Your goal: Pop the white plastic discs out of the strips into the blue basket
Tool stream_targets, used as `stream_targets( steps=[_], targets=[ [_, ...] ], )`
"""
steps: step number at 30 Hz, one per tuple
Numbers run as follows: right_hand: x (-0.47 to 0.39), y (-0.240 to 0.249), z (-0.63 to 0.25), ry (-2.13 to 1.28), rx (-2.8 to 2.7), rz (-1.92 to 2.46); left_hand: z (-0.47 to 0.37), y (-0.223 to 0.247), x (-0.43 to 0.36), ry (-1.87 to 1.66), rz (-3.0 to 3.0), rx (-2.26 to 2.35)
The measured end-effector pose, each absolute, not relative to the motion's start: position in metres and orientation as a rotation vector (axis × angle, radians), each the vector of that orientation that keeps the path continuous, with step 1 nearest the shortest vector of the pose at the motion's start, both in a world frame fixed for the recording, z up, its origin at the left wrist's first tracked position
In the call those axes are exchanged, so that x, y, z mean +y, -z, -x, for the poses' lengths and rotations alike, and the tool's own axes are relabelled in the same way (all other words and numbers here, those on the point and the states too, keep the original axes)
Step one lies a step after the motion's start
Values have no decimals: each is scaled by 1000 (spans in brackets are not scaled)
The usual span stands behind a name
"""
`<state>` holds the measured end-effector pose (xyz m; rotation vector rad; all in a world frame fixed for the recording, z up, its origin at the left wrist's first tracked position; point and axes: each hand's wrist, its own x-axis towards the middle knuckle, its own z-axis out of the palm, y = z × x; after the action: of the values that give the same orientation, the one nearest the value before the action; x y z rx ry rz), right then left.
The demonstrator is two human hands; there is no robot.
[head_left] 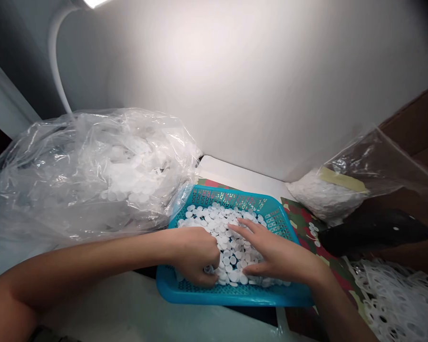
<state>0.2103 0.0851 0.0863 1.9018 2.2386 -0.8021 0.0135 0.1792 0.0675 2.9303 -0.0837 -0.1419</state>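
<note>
A blue plastic basket holds a heap of small white round discs. Over the left side of the heap, my left hand is closed, its curled fingers and thumb pinching something whitish and translucent that is too small to make out. My right hand reaches in from the right, fingers spread over the discs and holding nothing; its fingertips touch or hover just above them.
A big clear bag of white pieces lies behind left, near a lamp's neck. Right are a bag of white material, a black object and ringed white scraps. A pale wall rises behind.
</note>
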Motion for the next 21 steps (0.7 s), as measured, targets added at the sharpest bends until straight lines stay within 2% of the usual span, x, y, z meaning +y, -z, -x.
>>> stream_targets(
  steps=[6,15,21],
  targets=[
    [85,-89,-202,660,2405,-1864,-13,-66,179,103,-2933,-97],
    [77,-105,-199,753,2453,-1835,-13,-66,179,84,-2927,-107],
    [77,-112,-197,910,2494,-1635,-14,-66,179,124,-2938,-105]
  ],
)
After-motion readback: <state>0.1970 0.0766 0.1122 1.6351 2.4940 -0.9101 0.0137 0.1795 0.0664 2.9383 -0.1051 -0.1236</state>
